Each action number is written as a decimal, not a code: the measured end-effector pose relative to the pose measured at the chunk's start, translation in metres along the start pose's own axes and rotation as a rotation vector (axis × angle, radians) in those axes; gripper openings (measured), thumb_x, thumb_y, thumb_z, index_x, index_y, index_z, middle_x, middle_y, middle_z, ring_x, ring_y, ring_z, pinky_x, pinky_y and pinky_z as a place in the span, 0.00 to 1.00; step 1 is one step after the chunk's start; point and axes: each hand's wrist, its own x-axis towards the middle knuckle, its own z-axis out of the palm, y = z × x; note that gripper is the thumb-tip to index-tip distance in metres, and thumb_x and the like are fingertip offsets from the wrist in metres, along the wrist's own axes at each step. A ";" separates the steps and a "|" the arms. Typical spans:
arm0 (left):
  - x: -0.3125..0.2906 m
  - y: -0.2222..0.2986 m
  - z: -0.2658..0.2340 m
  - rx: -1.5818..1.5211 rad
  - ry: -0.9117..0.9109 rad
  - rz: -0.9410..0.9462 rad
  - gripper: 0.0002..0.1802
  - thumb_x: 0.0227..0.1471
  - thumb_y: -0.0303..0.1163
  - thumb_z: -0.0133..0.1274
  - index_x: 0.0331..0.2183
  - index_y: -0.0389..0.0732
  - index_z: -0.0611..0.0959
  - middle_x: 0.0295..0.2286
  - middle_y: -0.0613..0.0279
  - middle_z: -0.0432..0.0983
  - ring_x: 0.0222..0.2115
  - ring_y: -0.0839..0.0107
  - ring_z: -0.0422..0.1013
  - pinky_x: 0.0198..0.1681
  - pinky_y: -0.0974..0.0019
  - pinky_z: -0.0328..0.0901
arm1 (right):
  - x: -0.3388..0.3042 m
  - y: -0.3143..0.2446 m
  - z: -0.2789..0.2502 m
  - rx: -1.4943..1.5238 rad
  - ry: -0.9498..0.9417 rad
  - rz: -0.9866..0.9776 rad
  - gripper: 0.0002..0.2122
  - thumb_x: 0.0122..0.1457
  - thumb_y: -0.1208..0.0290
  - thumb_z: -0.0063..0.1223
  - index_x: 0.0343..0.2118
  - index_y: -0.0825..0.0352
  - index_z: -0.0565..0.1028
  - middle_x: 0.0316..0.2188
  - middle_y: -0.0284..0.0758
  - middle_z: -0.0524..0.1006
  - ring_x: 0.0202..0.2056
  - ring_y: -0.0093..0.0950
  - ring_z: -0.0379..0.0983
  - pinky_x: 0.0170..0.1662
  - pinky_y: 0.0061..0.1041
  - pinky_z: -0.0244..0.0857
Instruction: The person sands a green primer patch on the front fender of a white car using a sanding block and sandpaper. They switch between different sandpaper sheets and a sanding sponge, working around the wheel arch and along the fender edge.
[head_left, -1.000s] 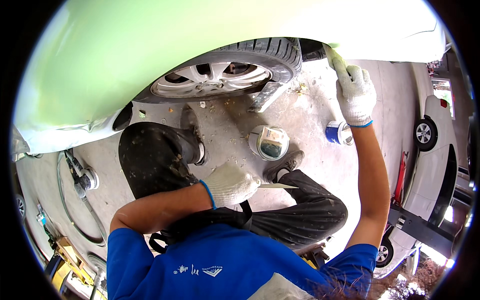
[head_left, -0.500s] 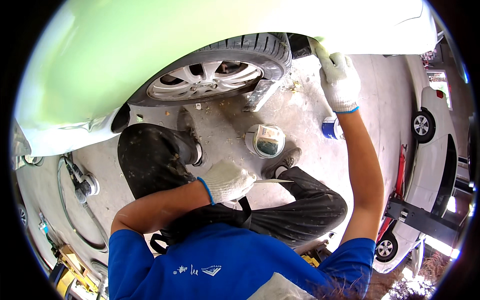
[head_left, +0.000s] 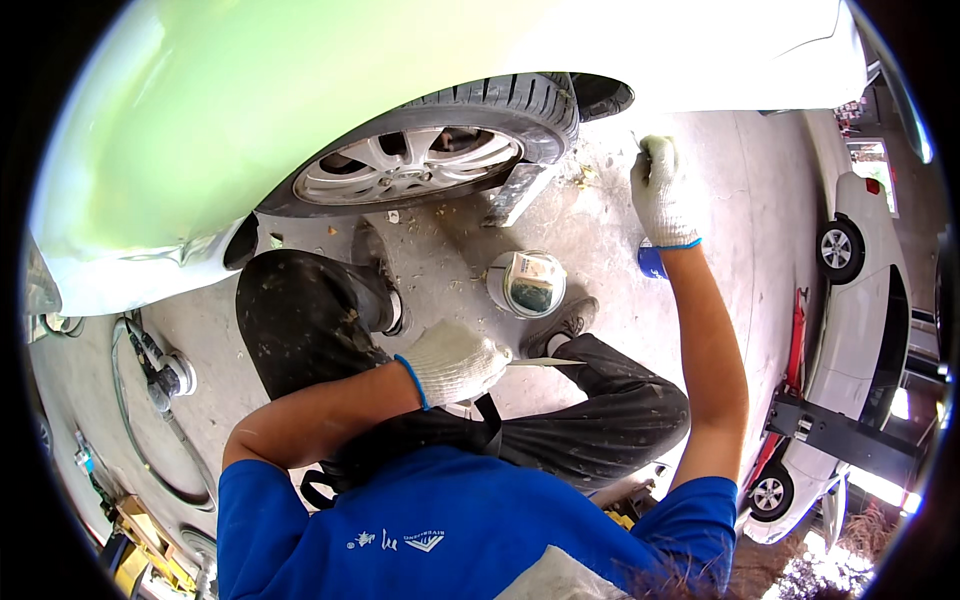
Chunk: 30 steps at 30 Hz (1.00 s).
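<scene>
My left hand (head_left: 455,365), in a white knitted glove with a blue cuff, rests low in front of my body, closed on a thin flat pale blade like a putty spreader (head_left: 545,362). My right hand (head_left: 665,190), gloved the same way, is raised right of the wheel (head_left: 410,165), apart from the car body (head_left: 330,90). Its fingers are curled; whatever they hold is hidden or too small to make out. The pale green and white body panel arches over the tyre, its edge just above and left of that hand.
A tub (head_left: 528,282) with a sandpaper-like pad on top stands between my feet. Beside my right wrist is a blue can (head_left: 652,262). A sander (head_left: 172,376) with its hose lies at left. A white car (head_left: 855,370) and a red bar (head_left: 796,345) are at right.
My right hand has come away from the wheel arch edge and moved down toward me, uncovering the arch's right end. My left hand has stayed put with the blade.
</scene>
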 end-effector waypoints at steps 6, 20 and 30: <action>0.000 0.002 -0.002 -0.033 -0.020 -0.029 0.12 0.56 0.42 0.53 0.28 0.44 0.82 0.19 0.57 0.78 0.20 0.56 0.76 0.24 0.53 0.69 | -0.010 -0.007 -0.019 0.025 -0.146 0.248 0.05 0.54 0.76 0.57 0.31 0.63 0.71 0.29 0.40 0.76 0.31 0.42 0.76 0.35 0.40 0.70; 0.002 0.000 0.001 0.000 -0.056 -0.031 0.13 0.57 0.43 0.53 0.28 0.45 0.82 0.19 0.58 0.78 0.19 0.58 0.76 0.22 0.54 0.69 | -0.013 0.014 0.024 0.554 -0.001 0.571 0.15 0.67 0.66 0.51 0.48 0.74 0.75 0.29 0.38 0.81 0.29 0.22 0.77 0.35 0.25 0.73; 0.006 0.003 -0.003 0.021 -0.058 0.001 0.12 0.56 0.42 0.54 0.30 0.45 0.83 0.17 0.58 0.77 0.18 0.58 0.75 0.22 0.54 0.68 | -0.002 0.002 0.020 0.319 0.135 0.370 0.08 0.64 0.73 0.51 0.43 0.68 0.77 0.28 0.47 0.79 0.26 0.38 0.78 0.32 0.33 0.70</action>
